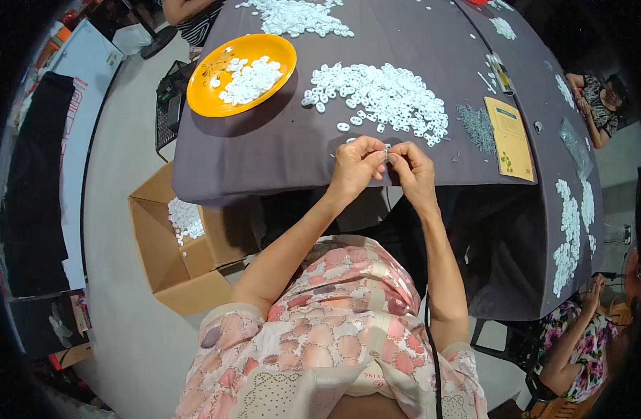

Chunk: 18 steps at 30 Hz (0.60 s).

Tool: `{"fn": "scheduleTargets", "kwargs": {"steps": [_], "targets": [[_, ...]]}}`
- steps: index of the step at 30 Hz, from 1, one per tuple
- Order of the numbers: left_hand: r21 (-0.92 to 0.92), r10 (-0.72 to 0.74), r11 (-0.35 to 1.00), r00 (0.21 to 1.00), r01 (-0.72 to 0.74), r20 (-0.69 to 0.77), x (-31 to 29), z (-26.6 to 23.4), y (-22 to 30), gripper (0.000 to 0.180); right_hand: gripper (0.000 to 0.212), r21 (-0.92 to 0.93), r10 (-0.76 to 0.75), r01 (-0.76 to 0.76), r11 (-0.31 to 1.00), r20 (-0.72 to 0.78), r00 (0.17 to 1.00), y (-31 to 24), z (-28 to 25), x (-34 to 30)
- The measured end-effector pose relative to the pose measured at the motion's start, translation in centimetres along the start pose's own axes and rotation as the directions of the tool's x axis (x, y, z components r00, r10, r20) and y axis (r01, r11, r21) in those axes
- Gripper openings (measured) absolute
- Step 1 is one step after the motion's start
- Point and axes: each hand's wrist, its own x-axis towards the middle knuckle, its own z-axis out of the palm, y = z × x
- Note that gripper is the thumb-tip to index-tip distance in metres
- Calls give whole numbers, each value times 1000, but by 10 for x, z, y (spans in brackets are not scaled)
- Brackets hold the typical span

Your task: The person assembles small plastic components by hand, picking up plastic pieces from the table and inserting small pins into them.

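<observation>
My left hand and my right hand meet just above the table's near edge, fingertips pinched close together. Between them shows a bit of a small white plastic piece; the fingers cover most of it. Just beyond my hands spreads a heap of white oval plastic pieces, many with two holes. One loose oval piece lies close to my left hand. Right of the heap is a pile of thin grey metal bits, too small to name surely, perhaps screws or nails.
An orange plate holding white pieces stands at the table's left. A yellow booklet lies on the grey tablecloth at the right. On the floor, an open cardboard box contains more white pieces. Other people sit around the table, including a person in a floral top.
</observation>
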Motion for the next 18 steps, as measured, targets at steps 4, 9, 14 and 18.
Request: {"fn": "scheduleTargets", "kwargs": {"steps": [4, 9, 14, 18], "targets": [[52, -45, 998, 999, 46, -16, -3, 2, 0, 10, 6, -51, -22, 22, 998, 16, 1000, -3, 3, 0], [22, 6, 1000, 1000, -5, -24, -5, 11, -2, 8, 6, 25, 67, -69, 997, 79, 995, -2, -7, -1], [142, 124, 981, 990, -133, 71, -13, 8, 0, 6, 14, 355, 222, -315, 880, 277, 935, 1, -30, 15], [210, 243, 940, 959, -270, 143, -16, 5, 0, 5, 16, 293, 261, -343, 893, 283, 923, -2, -25, 24]]}}
